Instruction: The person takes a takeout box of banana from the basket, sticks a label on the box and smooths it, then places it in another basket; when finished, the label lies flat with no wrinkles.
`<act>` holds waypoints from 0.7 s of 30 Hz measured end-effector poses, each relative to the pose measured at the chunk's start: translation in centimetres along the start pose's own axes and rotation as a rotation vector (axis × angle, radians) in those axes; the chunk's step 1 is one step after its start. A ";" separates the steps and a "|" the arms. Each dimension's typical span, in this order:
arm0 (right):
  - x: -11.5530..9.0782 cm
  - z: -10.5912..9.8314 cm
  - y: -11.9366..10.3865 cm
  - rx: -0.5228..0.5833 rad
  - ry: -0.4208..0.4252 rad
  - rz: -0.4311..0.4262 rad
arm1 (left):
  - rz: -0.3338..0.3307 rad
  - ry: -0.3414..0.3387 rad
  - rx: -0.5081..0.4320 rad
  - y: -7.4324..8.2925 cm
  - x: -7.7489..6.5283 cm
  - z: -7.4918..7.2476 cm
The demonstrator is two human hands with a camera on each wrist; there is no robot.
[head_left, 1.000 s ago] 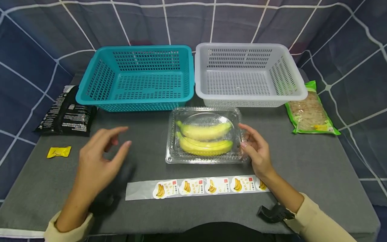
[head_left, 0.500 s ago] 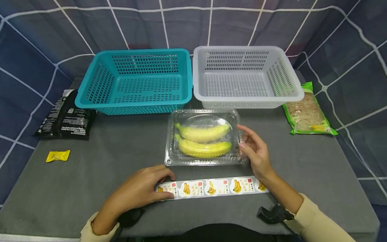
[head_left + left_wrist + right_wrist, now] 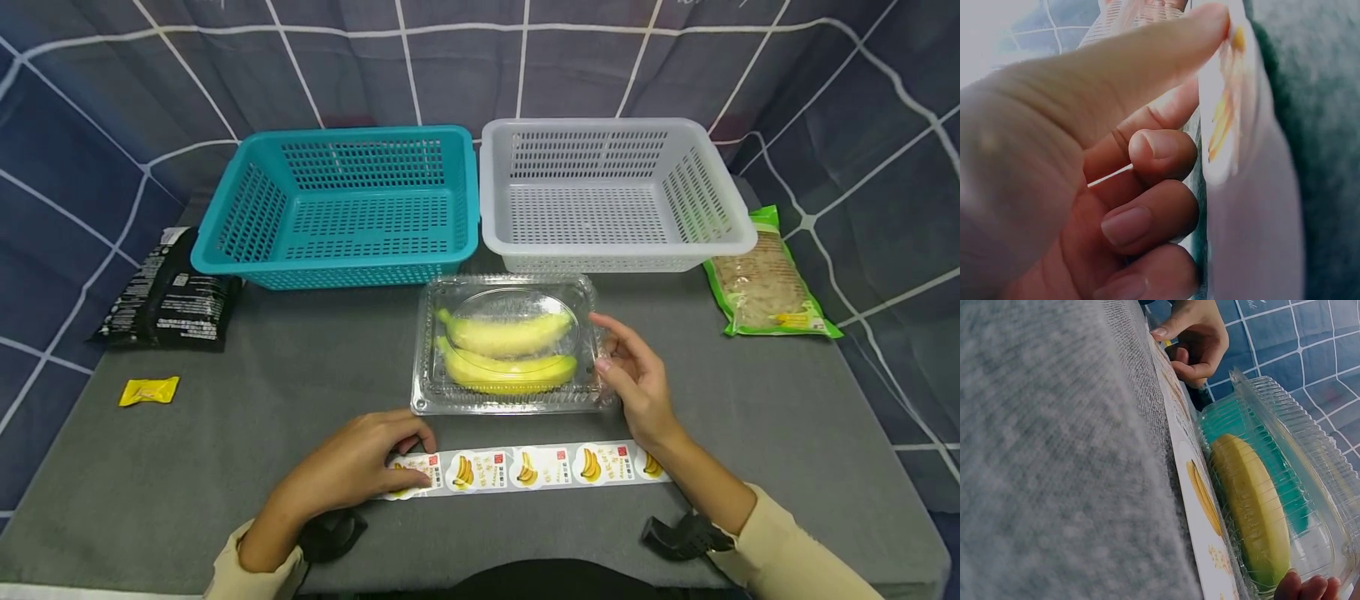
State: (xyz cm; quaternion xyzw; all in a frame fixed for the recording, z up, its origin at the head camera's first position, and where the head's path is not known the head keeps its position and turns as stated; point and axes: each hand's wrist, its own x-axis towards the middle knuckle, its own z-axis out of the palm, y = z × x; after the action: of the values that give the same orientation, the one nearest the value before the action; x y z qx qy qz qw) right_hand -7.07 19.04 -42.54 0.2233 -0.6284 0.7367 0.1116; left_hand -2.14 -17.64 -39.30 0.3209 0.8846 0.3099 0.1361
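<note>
The left hand (image 3: 352, 467) curls its fingers (image 3: 1154, 150) and thumb around the left end of the sticker strip (image 3: 525, 468), pinching it, while the right hand (image 3: 637, 379) rests loosely bent fingers against the right edge of the clear box (image 3: 510, 400) holding two bananas (image 3: 510, 354). The strip lies flat along the table's (image 3: 225, 375) near edge, just in front of the box, with bare cloth left of both and the teal basket (image 3: 337, 200) and white basket (image 3: 611, 192) close behind. Compared with half a second ago, the left thumb sits slightly further onto the first sticker; the right hand is unchanged.
</note>
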 end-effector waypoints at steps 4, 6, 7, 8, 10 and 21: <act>0.0 0.0 0.0 -0.002 -0.004 -0.003 | 0.018 0.008 -0.008 0.0 0.0 0.1; 0.0 -0.1 -0.1 -0.003 -0.004 -0.005 | 0.033 0.015 -0.014 0.0 0.0 0.1; 0.1 -0.1 -0.1 -0.003 -0.003 -0.006 | 0.041 0.018 -0.020 0.0 0.0 0.1; 0.1 -0.1 -0.1 -0.004 -0.002 -0.006 | 0.048 0.020 -0.028 -0.1 -0.1 0.1; 0.0 0.0 -0.1 -0.006 0.002 -0.004 | 0.059 0.024 -0.047 -0.1 -0.1 0.0; 0.0 0.3 0.1 -0.002 0.001 -0.030 | 0.121 0.012 -0.191 -0.8 -0.3 -0.1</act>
State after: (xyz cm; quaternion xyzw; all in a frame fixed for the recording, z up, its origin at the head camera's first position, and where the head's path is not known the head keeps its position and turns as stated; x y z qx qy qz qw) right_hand -7.08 18.77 -42.61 0.2322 -0.6255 0.7346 0.1234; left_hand -2.37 -18.38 -39.70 0.3574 0.8308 0.4024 0.1417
